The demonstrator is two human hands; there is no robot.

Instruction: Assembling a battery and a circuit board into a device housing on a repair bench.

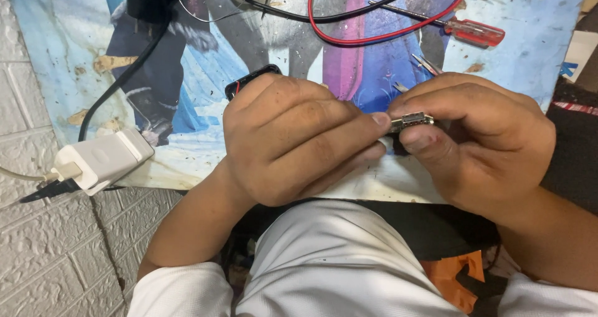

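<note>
Both hands meet near the middle of the scene, just above the near edge of the worn, picture-printed blue table mat point(75, 18). The right hand point(479, 142) pinches a small silvery metal connector-like part point(411, 121) between thumb and forefinger. The left hand point(293, 142) is curled shut around a small black device point(249, 79), of which only a far corner with a red line shows; its fingertips touch the metal part. This looks like a fitting or aligning step, with the part held at the device's edge. Any further move seems to call for a steady pinch and fine alignment. A red-handled screwdriver point(476, 32) lies far right, red and black wires point(374, 40) loop beyond, and a white charger plug point(103, 160) sits left.
</note>
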